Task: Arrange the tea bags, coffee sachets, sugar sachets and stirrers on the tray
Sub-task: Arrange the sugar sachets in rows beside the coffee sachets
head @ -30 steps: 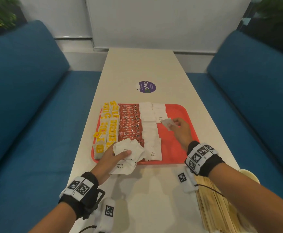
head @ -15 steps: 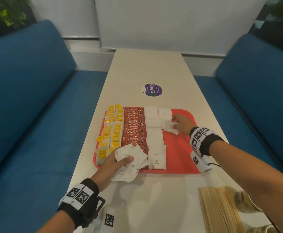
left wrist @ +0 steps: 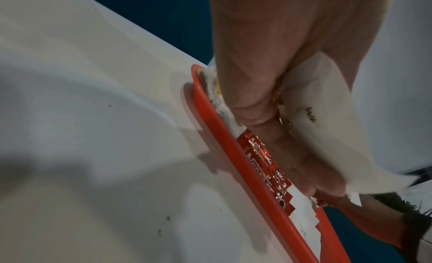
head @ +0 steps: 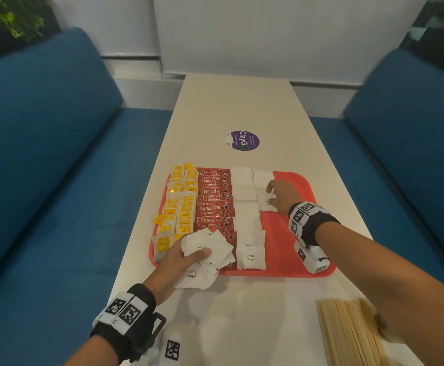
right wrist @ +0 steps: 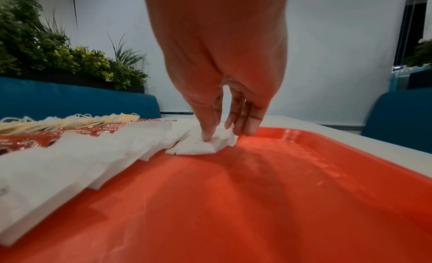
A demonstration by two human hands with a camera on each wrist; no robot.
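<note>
a red tray (head: pixel 299 192) is set on a long pale table (head: pixel 242 101), and everything else is placed from it. along the tray's left edge yellow tea bags (head: pixel 180 204) are laid in two rows; just beside them a column of red coffee sachets (head: pixel 214 204) is stacked, and next to that a column of white sugar sachets (head: pixel 246 215) is overlapped from far edge to near edge. a second, shorter column of sugar is begun at the tray's far side, right of the first. there the newest sugar packet (right wrist: pixel 198 146) is pressed flat onto the tray floor by the right hand (head: pixel 281 195), with thumb and fingertips (right wrist: pixel 247 126) extended downward on it, not curled round it. at the tray's near left corner a loose bunch of sugar packets (head: pixel 207 249) is gripped by the left hand (head: pixel 174 268), the thumb lying on top and the fingers curled beneath. wooden stirrers (head: pixel 347 331) are piled on the table, off the tray, near its right corner. a purple sticker (head: pixel 244 140) is seen on the table beyond the tray's far edge.
</note>
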